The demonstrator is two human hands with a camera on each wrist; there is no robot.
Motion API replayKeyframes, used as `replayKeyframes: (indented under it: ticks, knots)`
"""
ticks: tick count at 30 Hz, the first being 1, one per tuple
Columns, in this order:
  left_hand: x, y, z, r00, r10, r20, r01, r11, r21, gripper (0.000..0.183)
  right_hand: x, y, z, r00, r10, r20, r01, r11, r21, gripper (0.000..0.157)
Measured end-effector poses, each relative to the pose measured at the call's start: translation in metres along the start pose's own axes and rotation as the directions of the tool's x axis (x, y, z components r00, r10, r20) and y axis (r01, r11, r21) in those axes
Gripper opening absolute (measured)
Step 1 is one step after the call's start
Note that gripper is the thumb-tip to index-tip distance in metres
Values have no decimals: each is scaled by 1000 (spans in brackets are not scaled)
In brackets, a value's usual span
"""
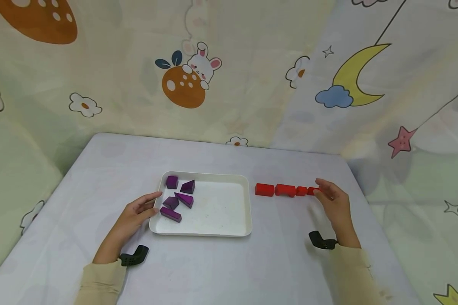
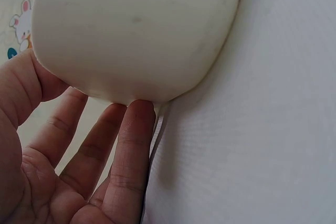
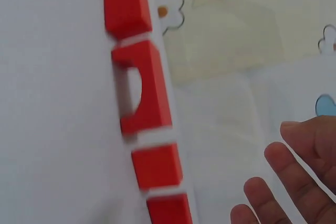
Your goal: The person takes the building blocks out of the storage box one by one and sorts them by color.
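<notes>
A white rectangular tray (image 1: 213, 212) lies on the table, bearing several purple blocks near its left end: a cube (image 1: 171, 182), a long bar (image 1: 170, 214) and angular, wedge-like pieces (image 1: 184, 200). My left hand (image 1: 137, 212) touches the tray's left edge; in the left wrist view its extended fingertips rest against the outer wall (image 2: 136, 40). To the tray's right runs a row of red blocks: a rectangular one (image 1: 264, 189), an arch (image 3: 152, 87) and two smaller ones (image 3: 157, 166). My right hand (image 1: 333, 203) is at the row's right end, fingers loosely bent, holding nothing.
A white cloth covers the table (image 1: 221, 271). Behind it hangs a curtain (image 1: 252, 84) printed with rabbits, flowers and a moon. Each wrist carries a black camera mount, one at the left (image 1: 135, 256) and one at the right (image 1: 322, 241).
</notes>
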State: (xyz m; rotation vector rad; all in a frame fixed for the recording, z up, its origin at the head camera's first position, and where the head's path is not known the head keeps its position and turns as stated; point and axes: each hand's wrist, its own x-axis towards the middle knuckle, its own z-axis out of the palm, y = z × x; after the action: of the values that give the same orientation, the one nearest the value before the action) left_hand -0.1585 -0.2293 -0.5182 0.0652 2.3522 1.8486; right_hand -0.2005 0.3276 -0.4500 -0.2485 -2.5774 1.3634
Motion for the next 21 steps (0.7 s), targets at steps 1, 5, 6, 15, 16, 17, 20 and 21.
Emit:
replayKeyframes:
  ticks: [1, 5, 6, 15, 16, 17, 20, 21]
  knots:
    - [0, 0, 0, 1000, 2, 1, -2, 1000, -4, 56, -3, -4, 4, 1000, -4, 5, 4, 1000, 9, 40]
    - [-1, -1, 0, 1000, 5, -1, -5, 1000, -12, 56, -12, -18, 23, 999, -42, 26, 40, 997, 70, 38]
    - [-2, -1, 0, 1000, 3, -2, -3, 1000, -11, 56, -14, -21, 27, 998, -53, 34, 50, 995, 86, 38]
    - [0, -3, 0, 1000, -10, -3, 10, 1000, -7, 57, -31, -45, 66, 983, -119, 142, 83, 969, 231, 40]
    - [0, -3, 0, 1000, -10, -4, 10, 1000, -5, 57, -33, -48, 70, 981, -122, 150, 84, 968, 238, 40]
    - [0, -3, 1, 1000, -9, -4, 9, 1000, -6, 57, -34, -51, 74, 979, -127, 158, 86, 965, 248, 40]
    - [0, -3, 0, 1000, -2, -2, 2, 1000, -8, 57, -38, -57, 85, 976, -136, 170, 86, 959, 270, 40]
    - [0, -3, 0, 1000, -1, -1, 1, 1000, -9, 56, -40, -58, 88, 975, -138, 174, 86, 958, 274, 40]
